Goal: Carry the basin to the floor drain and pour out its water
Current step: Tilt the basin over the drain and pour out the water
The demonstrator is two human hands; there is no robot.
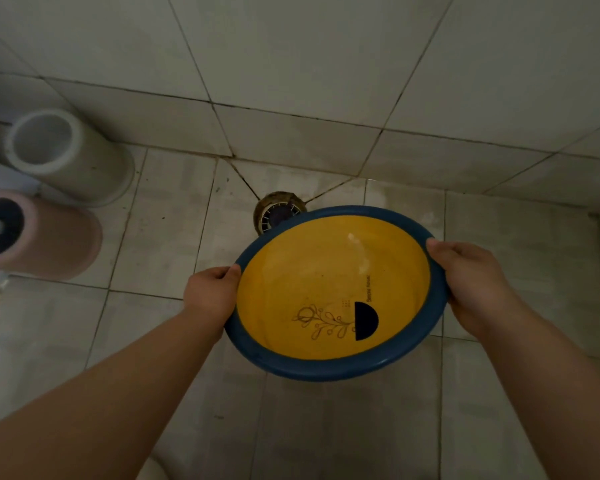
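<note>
Basin (333, 292), held above floor drain (277, 211)
Rim is clasped between left hand (211, 295) and right hand (471, 282) fingers, closed; drain just beyond far rim.

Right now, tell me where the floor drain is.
In the head view, the floor drain sits centre frame near the wall corner, partly hidden behind the far rim of the basin.

A home bathroom or wash area, dimly lit. Pale square tiles cover both the floor (174, 237) and the walls (291, 64), with dark, stained grout lines meeting in a corner. A round floor drain (274, 211) with a slotted grate sits in the floor near that corner. At the left stand a white cylindrical container (66, 157) and a pink cylindrical holder (39, 237) with a dark top, the kind kept beside a toilet.
</note>
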